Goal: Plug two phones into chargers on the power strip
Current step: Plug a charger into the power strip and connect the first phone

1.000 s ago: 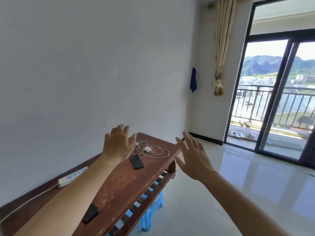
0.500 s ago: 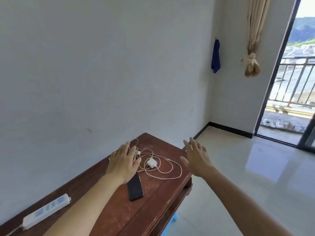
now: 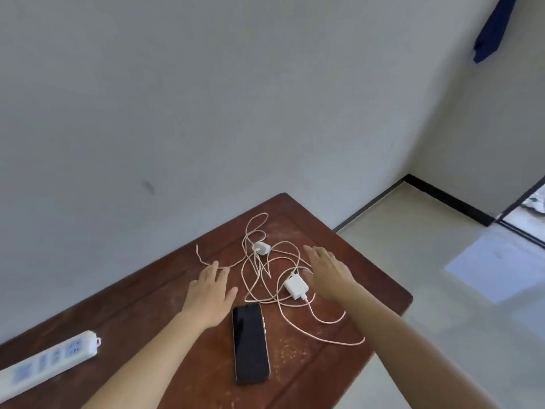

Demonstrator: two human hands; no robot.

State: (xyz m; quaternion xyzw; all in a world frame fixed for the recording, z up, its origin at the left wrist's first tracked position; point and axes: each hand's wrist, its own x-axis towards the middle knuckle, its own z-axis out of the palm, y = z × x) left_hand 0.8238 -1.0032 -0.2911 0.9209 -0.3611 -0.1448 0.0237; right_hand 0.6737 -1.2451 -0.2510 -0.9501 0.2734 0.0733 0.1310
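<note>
At the far left of the dark wooden table (image 3: 182, 343), a white power strip (image 3: 48, 363) lies flat with its sockets up, running off the frame edge, well apart from everything else. The left hand (image 3: 211, 293) reaches forward palm down, fingers spread and empty, its fingertips at the loose end of a pale cable (image 3: 206, 262) — whether they touch it I cannot tell. Just beside that hand's wrist a black phone (image 3: 250, 343) lies flat, screen up and dark. Past the phone, the tangle of cables (image 3: 265, 278) loops over the tabletop, with a small white charger (image 3: 261, 248) at its far side and a larger white charger (image 3: 296, 287) nearer. The right hand (image 3: 330, 271) hovers palm down with fingers wide and holding nothing — just beside the larger charger. A blue cloth (image 3: 491, 28) hangs on the wall at upper right.
</note>
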